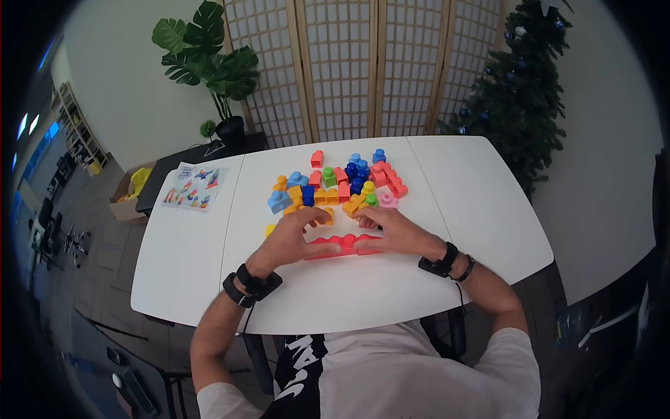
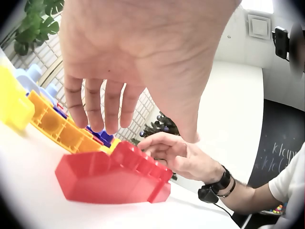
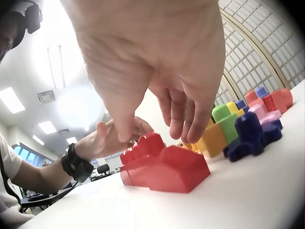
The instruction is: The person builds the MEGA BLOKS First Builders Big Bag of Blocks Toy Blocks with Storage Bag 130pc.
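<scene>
A row of joined red toy building blocks [image 1: 342, 245] lies on the white table in front of the person, studs up, with sloped end pieces in the wrist views. My left hand [image 1: 287, 236] hovers at its left end, fingers loosely bent and thumb toward the row. At the other end is my right hand [image 1: 403, 234], its thumb close over the studs in the right wrist view and its fingers hanging on the far side. Neither palm holds anything. A yellow-orange block [image 2: 57, 126] lies beyond the left fingers. Near the right fingers stands a dark blue piece [image 3: 250, 136].
Loose blocks in several colours spread across the table's middle, including a green block [image 1: 329, 177] and a pink piece [image 1: 386, 199]. A printed picture sheet [image 1: 194, 187] lies at the left. Past the table [image 1: 488, 230] stand a potted plant [image 1: 230, 130] and a decorated tree [image 1: 520, 98].
</scene>
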The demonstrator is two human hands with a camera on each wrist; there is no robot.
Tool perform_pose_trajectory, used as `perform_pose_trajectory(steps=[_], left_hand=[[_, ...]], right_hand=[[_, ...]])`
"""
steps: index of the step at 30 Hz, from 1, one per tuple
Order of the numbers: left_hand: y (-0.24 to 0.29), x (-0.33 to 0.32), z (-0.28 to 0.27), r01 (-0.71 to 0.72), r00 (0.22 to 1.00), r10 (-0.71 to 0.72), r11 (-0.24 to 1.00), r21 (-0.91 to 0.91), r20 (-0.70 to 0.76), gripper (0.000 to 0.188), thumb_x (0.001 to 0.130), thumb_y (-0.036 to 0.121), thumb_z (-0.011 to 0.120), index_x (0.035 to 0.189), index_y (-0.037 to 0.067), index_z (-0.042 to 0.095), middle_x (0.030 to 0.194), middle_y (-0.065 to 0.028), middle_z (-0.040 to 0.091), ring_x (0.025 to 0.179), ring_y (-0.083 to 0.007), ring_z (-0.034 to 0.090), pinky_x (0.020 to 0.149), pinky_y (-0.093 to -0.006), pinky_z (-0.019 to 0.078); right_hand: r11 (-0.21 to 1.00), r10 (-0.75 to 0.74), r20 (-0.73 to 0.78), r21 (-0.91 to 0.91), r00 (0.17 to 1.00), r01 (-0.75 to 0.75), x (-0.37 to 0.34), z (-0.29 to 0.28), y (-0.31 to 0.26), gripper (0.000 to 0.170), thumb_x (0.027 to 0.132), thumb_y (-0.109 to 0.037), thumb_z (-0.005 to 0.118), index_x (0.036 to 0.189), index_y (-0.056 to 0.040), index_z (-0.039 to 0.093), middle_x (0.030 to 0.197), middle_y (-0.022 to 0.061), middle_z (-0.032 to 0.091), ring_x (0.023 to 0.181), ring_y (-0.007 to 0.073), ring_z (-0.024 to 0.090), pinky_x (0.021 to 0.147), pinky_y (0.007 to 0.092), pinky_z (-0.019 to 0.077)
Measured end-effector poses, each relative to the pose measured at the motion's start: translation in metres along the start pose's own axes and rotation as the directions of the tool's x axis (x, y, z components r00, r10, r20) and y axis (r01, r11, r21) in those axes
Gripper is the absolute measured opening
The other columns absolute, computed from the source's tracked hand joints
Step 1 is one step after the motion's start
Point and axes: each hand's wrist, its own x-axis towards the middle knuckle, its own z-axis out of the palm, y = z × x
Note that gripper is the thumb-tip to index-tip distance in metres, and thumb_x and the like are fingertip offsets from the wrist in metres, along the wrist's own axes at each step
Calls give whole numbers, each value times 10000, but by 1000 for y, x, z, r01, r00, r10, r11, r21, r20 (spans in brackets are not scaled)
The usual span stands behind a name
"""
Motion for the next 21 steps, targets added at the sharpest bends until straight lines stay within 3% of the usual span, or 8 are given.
perform_pose_trajectory(steps=[4,6,7,9,10,12,15,21], left_hand=[[-10,-1,-26,69,991,-67,998,12,-114,543,937,379,888,1306,20,719,1174,-112,783,1015,-224,747,852,-334,579],[-7,-3,-37,75,988,-68,996,44,-137,429,996,328,833,1281,23,732,1155,-94,792,1003,-199,743,839,-333,582],[-6,-5,-41,122,980,-115,992,33,-165,414,1006,333,822,1271,26,737,1151,-83,793,1000,-186,740,832,-331,584],[-10,-6,-45,176,966,-168,984,26,-197,384,1028,347,797,1252,38,751,1132,-59,797,992,-160,734,806,-322,586],[-12,-6,-45,174,966,-165,984,26,-199,384,1028,347,797,1252,38,751,1132,-59,797,992,-160,734,806,-322,586],[-16,-8,-46,171,958,-174,985,-33,-227,427,1008,401,813,1211,30,757,1114,-92,801,975,-198,747,802,-349,596],[-20,-12,-46,160,956,-162,987,-29,-243,406,1000,389,826,1198,40,764,1115,-78,804,973,-185,745,788,-339,590],[-14,-16,-55,174,955,-168,985,3,-244,368,980,333,853,1178,36,766,1122,-64,806,968,-178,744,778,-321,578]], right_hand=[[991,132,-129,32,983,-129,11,-32,2,432,969,-255,834,1257,31,686,1002,158,736,970,277,744,873,364,593],[959,251,-359,-36,899,-282,14,-46,18,384,1004,-291,789,1190,38,722,972,187,759,928,301,752,847,405,597],[958,252,-361,-37,898,-283,14,-52,36,384,1004,-291,789,1190,38,722,972,187,759,928,301,752,847,405,597],[826,216,-528,-350,821,-443,14,-59,80,429,991,-365,779,1141,36,741,998,218,778,944,329,761,852,440,596],[825,214,-530,-351,821,-442,15,-61,94,429,991,-365,779,1141,36,741,998,218,778,944,329,761,852,440,596],[694,485,-421,-349,767,-630,20,-66,113,493,931,-434,813,1108,23,765,988,214,786,963,361,764,871,453,597],[707,576,-388,-205,719,-677,20,-70,120,501,880,-475,850,1029,-5,766,983,192,790,958,355,770,869,432,603],[747,541,-525,-58,656,-662,-3,-91,137,429,813,-336,933,1028,-40,709,999,146,793,911,286,777,847,408,610]])
